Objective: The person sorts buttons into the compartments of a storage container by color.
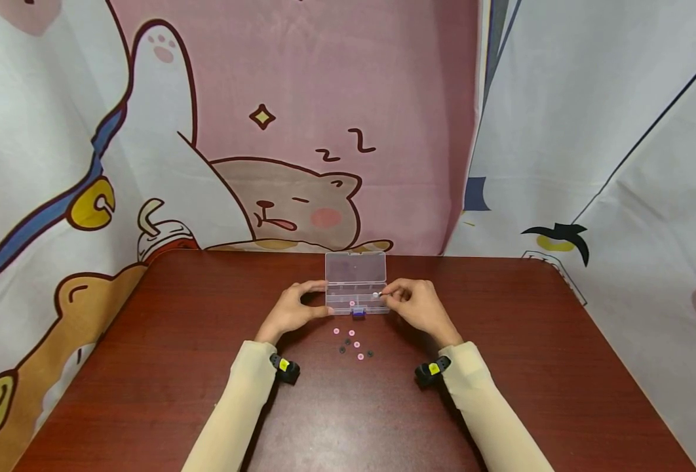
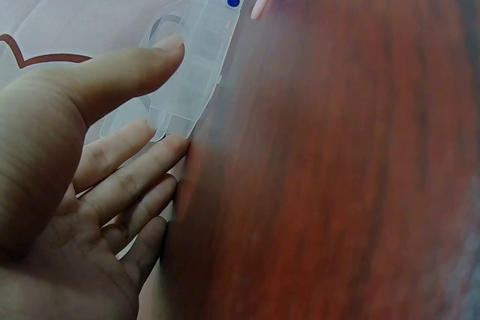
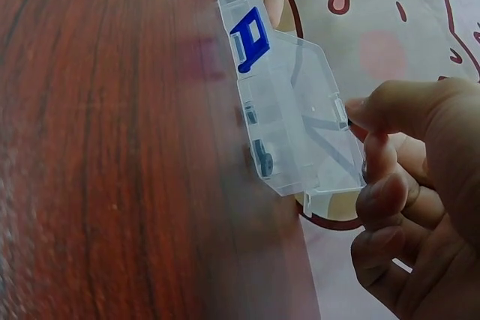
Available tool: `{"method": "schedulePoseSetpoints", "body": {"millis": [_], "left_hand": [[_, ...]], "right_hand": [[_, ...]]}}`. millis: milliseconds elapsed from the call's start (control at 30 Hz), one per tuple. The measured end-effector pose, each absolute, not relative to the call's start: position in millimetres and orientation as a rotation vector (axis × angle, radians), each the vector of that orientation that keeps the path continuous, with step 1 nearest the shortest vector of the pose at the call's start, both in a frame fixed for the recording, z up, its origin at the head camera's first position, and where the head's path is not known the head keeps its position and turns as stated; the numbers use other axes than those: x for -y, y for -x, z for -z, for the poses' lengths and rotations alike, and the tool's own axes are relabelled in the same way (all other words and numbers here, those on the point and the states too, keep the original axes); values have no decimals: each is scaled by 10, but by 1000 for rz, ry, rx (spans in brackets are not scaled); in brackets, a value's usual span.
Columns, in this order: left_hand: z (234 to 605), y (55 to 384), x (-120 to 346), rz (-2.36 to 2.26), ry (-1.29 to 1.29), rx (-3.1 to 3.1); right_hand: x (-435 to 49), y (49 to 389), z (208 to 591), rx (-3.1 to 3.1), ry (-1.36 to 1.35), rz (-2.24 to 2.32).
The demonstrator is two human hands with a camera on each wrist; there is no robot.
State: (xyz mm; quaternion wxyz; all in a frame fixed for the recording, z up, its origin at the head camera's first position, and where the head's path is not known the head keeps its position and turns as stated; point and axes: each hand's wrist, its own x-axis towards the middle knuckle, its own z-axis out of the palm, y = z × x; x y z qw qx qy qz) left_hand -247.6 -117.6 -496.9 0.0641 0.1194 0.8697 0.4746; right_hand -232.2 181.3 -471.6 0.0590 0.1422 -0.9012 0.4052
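A clear plastic compartment box (image 1: pixel 356 296) with a blue latch (image 3: pixel 251 39) stands with its lid raised. My left hand (image 1: pixel 291 308) holds the box's left end, thumb at the front corner and fingers along the side. Over the right end, my right hand (image 1: pixel 419 303) pinches a small dark piece between thumb and forefinger; the fingertips mostly hide it. Inside the box lie a pink disc (image 1: pixel 352 303), a pale one (image 1: pixel 375 295) and dark round pieces (image 3: pixel 264 161). Several pink discs (image 1: pixel 356 344) and dark discs (image 1: pixel 342 350) are scattered before it.
The brown wooden table (image 1: pixel 206 387) carries the box near its far edge. Behind hangs a cloth (image 1: pixel 301 78) with cartoon animals, and pale cloth (image 1: pixel 637 131) hangs on the right. Each wrist wears a black camera strap (image 1: pixel 286 369).
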Motion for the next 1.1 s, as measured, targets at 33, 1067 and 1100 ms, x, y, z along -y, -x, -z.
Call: {"method": "schedulePoseSetpoints", "body": {"millis": [33, 1067, 1100], "left_hand": [[4968, 2474, 1174, -1434, -360, -2625], [4989, 2486, 1171, -1433, -357, -2631], [4988, 2486, 1173, -1433, -359, -2632]], "right_hand": [[-1816, 2326, 4724, 2730, -420, -1222], [-1816, 2315, 4677, 2772, -464, -1253], [-1813, 2312, 4674, 2778, -482, -1264]]}}
